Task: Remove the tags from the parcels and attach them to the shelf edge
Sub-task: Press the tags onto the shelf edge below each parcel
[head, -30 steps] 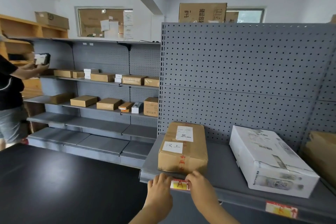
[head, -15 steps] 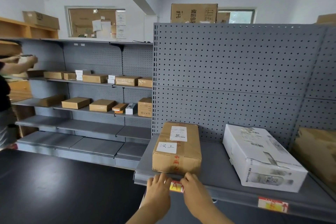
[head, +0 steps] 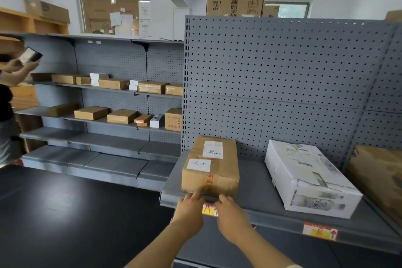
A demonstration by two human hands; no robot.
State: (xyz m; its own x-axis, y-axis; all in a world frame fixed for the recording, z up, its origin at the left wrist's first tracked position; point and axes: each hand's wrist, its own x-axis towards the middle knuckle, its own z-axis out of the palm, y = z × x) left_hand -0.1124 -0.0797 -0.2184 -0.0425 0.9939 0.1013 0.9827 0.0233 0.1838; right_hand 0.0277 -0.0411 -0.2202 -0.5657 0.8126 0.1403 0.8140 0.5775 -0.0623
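- No real change in the last second: left hand [head: 188, 210] and right hand [head: 231, 213] stay on the red-yellow tag [head: 209, 209], at the shelf edge [head: 274, 221] below the brown parcel [head: 210, 168]. Likely pressing it home.
- Left grip released, fingers flat. Right grip: cannot tell.
- Parcel is taped cardboard, boxy. Shelf is smooth grey metal.

Just beyond the fingers [head: 194, 197] the brown parcel [head: 210, 169] stands at the shelf edge [head: 272, 221], blocking reach inward. To their right bare shelf lies open up to the white parcel [head: 309, 180]. Left and below them, open air over the floor [head: 65, 213]
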